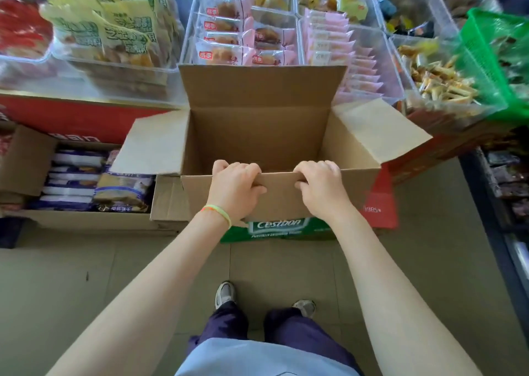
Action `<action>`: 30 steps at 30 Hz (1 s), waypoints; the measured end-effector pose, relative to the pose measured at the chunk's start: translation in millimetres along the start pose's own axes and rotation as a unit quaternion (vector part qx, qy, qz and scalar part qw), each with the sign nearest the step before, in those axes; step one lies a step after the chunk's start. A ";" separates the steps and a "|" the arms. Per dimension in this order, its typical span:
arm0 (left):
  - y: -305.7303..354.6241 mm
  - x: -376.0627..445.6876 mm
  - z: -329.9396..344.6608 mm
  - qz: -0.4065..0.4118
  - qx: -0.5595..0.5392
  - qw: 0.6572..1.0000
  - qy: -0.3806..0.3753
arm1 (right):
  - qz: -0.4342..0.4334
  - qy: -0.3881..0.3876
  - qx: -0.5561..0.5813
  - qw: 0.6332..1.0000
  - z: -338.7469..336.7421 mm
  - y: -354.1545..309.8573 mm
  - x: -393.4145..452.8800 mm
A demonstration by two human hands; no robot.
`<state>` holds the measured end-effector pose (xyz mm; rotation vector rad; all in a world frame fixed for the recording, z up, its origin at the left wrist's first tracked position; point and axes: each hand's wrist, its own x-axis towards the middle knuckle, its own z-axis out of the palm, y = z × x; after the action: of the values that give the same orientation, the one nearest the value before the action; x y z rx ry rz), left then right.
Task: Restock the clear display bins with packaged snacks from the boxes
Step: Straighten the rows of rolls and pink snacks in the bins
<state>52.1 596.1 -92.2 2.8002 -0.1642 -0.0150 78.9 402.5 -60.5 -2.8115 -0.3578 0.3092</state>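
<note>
Head view, looking down: shoes and dark trousers nearest, then both forearms reaching forward. Left hand (233,188), with a yellow-green wristband (219,214), and right hand (322,186) each curl fingers over the near flap of the open cardboard box (266,135), thumbs outside, clamping that flap. The grip is tight and narrow, probably to fold the flap down or to lift and shift the box. No snacks visible in the part of the interior that shows, so it looks used up; the bottom is partly hidden by the flap. The box sits on a green carton (276,228) printed "Cestbon", smaller text below unreadable, and a red carton (382,204) beside it with writing too blurred. To the left on the floor, a second box (86,181) holds purple-white snack packs, likely the next stock. Beyond, the clear display bins (183,40) hold pink packs (226,32) with a red logo in Chinese characters, yellow-green bags (126,23) also with Chinese print, and small wrapped sticks (438,80). A green basket (492,49) sits far right.
</note>
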 end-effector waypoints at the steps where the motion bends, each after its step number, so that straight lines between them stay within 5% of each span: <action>1: 8.4 1.4 -14.5 0.014 -0.011 1.000 0.003 | -0.004 -0.009 0.009 1.000 -20.7 1.0 -6.4; 5: 60.5 13.3 -60.5 0.068 -0.070 0.994 0.047 | 0.026 -0.004 0.084 0.996 -95.8 18.9 -48.3; 9: 141.5 31.4 -62.4 0.112 -0.068 0.991 -0.014 | 0.081 0.006 0.108 0.991 -135.4 71.8 -89.4; 20: 469.3 61.9 54.6 0.241 -0.069 0.963 -0.097 | 0.241 -0.035 0.135 0.960 -202.4 365.0 -240.4; 27: 646.3 68.1 128.5 0.234 -0.093 0.967 -0.029 | 0.325 -0.025 0.119 0.938 -215.1 525.0 -307.7; 30: 702.9 77.6 157.8 0.163 -0.153 0.971 -0.082 | 0.354 -0.007 0.076 0.932 -215.3 580.2 -311.8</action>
<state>45.9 -123.6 -8.3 2.4329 -0.6052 -0.1794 -40.7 -275.8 15.5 -2.6752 0.6720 0.4756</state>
